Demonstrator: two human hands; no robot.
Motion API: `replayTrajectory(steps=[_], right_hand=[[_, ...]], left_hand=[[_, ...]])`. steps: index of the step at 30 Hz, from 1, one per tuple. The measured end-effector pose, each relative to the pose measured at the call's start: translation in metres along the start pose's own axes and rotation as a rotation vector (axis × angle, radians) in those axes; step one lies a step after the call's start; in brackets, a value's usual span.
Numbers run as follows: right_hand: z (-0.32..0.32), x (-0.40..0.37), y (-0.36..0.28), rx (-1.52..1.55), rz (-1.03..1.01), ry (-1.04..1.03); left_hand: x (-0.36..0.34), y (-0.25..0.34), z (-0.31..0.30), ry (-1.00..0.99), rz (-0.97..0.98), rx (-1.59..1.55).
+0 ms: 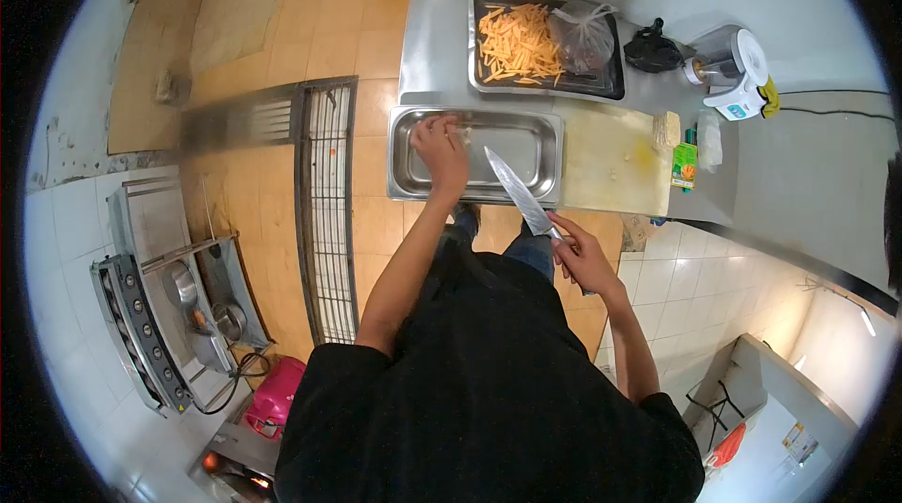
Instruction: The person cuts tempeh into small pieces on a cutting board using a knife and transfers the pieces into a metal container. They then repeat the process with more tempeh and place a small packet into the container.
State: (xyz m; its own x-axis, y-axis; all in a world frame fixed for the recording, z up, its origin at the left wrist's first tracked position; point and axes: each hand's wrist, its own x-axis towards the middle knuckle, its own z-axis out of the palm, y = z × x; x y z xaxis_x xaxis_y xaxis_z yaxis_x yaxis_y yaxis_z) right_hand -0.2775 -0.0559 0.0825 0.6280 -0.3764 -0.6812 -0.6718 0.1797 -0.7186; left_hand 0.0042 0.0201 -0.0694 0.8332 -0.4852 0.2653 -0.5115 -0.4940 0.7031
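Observation:
My right hand (pixel 581 254) is closed round the handle of a large knife (pixel 519 191), whose blade points up and left over the right part of a steel pan. That rectangular metal pan (pixel 554 155) lies at the counter's front edge. Over its left part is my left hand (pixel 440 148), fingers bent down into the pan; small pale bits show beside the fingertips, too blurred to name. A pale yellow cutting board (pixel 601 160) adjoins the pan on the right, with a few small scraps on it.
Behind the pan, a dark tray (pixel 611 80) holds orange strips (pixel 520 43) and a tied plastic bag (pixel 584 36). Further right are a black bag (pixel 652 47), a blender (pixel 738 71), a beige block (pixel 666 130) and a green box (pixel 684 165). A stove (pixel 141 329) stands lower left.

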Motion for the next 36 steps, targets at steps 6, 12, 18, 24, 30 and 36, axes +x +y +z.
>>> replayTrajectory(steps=[6,12,18,24,30,36], right_hand=[[-0.004,0.005,0.017,0.124,-0.079,0.040],[-0.009,0.001,0.018,0.114,-0.156,0.076],[-0.053,-0.001,0.058,0.190,-0.228,0.327],[-0.136,0.016,0.129,0.154,-0.233,0.516],[-0.192,0.025,0.149,0.057,-0.192,0.501],[-0.210,0.040,0.173,-0.187,-0.297,0.408]], left_hand=[[0.011,0.015,-0.012,0.088,0.040,-0.088],[0.010,0.048,-0.008,0.241,-0.046,-0.044],[0.004,0.133,0.030,0.166,0.130,-0.236],[-0.046,0.208,0.097,-0.086,0.313,-0.387],[-0.108,0.224,0.163,-0.340,0.200,-0.364],[-0.130,0.239,0.195,-0.303,0.168,-0.500]])
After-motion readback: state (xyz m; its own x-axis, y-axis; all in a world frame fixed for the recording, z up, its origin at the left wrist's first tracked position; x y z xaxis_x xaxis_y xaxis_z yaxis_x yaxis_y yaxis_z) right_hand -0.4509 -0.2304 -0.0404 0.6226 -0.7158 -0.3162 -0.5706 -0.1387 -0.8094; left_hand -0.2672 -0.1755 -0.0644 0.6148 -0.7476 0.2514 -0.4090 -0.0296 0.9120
